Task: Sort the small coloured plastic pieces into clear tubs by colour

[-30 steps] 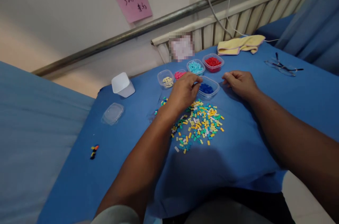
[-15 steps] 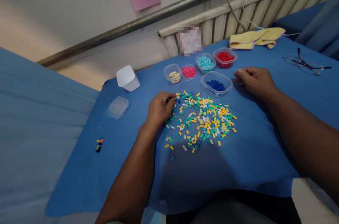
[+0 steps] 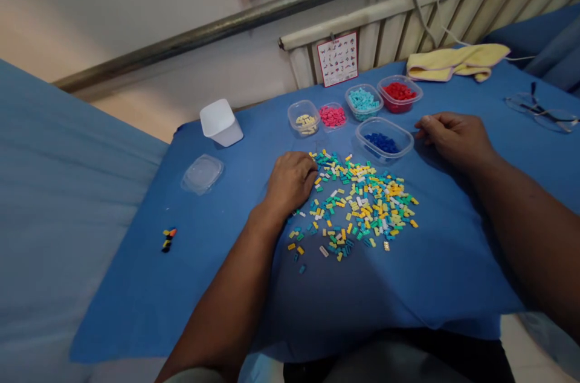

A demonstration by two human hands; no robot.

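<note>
A heap of small coloured bricks point(image 3: 357, 202), yellow, green, teal and white, lies on the blue cloth point(image 3: 235, 262). My left hand point(image 3: 290, 182) rests at the heap's left edge, fingers curled onto the bricks; what they pinch is hidden. My right hand point(image 3: 455, 138) lies curled on the cloth just right of a clear tub of dark blue bricks point(image 3: 384, 140). Behind stand tubs of pale yellow point(image 3: 304, 119), pink point(image 3: 332, 115), light blue point(image 3: 363, 101) and red bricks point(image 3: 399, 93).
An upturned white cup point(image 3: 220, 122) and a clear lid point(image 3: 202, 173) sit at the left. A small stack of bricks point(image 3: 168, 239) lies near the cloth's left edge. A yellow towel point(image 3: 457, 61) and glasses point(image 3: 541, 111) lie at the right, with a radiator point(image 3: 408, 26) behind.
My left hand drew back from the dark blue tub to the heap's left edge. The right hand stayed put. The view shifted left and down.
</note>
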